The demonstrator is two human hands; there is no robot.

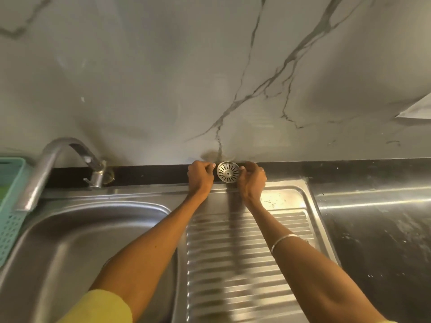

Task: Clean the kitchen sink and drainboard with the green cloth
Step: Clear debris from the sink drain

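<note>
At far drainboard edge, left hand (200,174) and right hand (252,180) pinch round slotted steel sink strainer (228,172) upright against black ledge (149,174). Seat firmly; ribbed steel drainboard (247,257) clear for wiping.

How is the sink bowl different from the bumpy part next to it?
The sink bowl is deep and smooth; the drainboard is flat and ridged. The sink bowl sits under the tap; the drainboard lies under both arms, whose left hand and right hand pinch a round strainer at its far edge. Both are shiny steel.
</note>
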